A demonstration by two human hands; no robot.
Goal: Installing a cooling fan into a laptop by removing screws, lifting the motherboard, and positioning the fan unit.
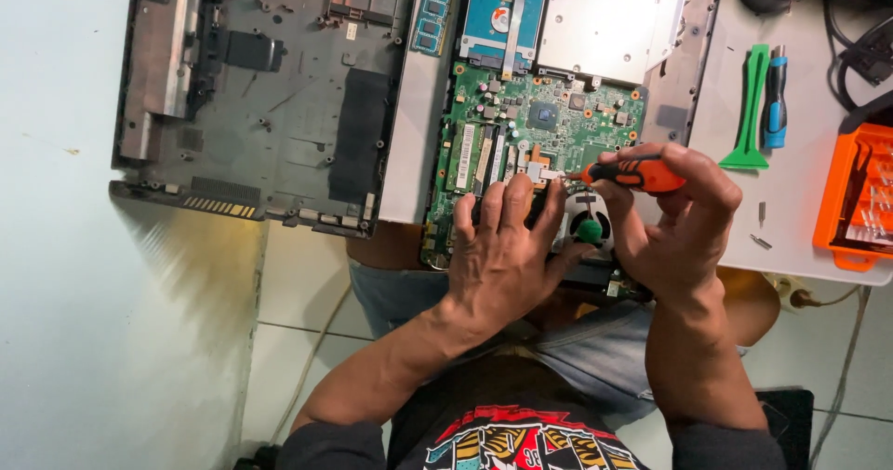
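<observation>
At the front edge of the white bench (800,200), an orange-handled screwdriver (633,172) is held level, its tip laid against the green circuit board (544,121) of an opened laptop. The right hand (674,223) is closed firmly round the handle. The left hand (502,256) is pressed flat, fingers spread, holding nothing, apparently to steady the board. Beside it, the removed black bottom cover (270,88) is set aside leftward. A green pry tool (749,107) and an orange bit case (856,195) are kept within reach on the right.
</observation>
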